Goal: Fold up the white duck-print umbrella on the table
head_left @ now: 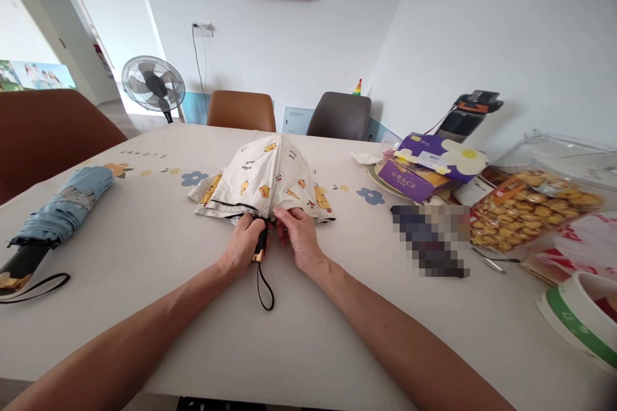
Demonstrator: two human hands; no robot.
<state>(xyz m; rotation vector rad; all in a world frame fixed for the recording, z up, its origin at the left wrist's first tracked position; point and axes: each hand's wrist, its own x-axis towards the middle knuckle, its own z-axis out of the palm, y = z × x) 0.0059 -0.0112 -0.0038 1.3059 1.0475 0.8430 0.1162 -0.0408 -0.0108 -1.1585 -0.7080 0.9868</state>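
A cream folding umbrella (pixel 264 180) with yellow cartoon prints lies half collapsed in the middle of the table (pixel 144 250), its canopy loose and spread. My left hand (pixel 245 243) is closed round its black handle, whose wrist strap (pixel 264 288) hangs toward me. My right hand (pixel 299 232) pinches the canopy's near edge just right of the handle. Both hands touch each other at the umbrella's base.
A folded blue umbrella (pixel 58 218) with a black handle lies at the table's left edge. To the right are purple boxes (pixel 424 170), a snack bag (pixel 525 209), a bowl (pixel 585 318) and a blurred patch. Chairs (pixel 241 110) and a fan (pixel 153 85) stand behind.
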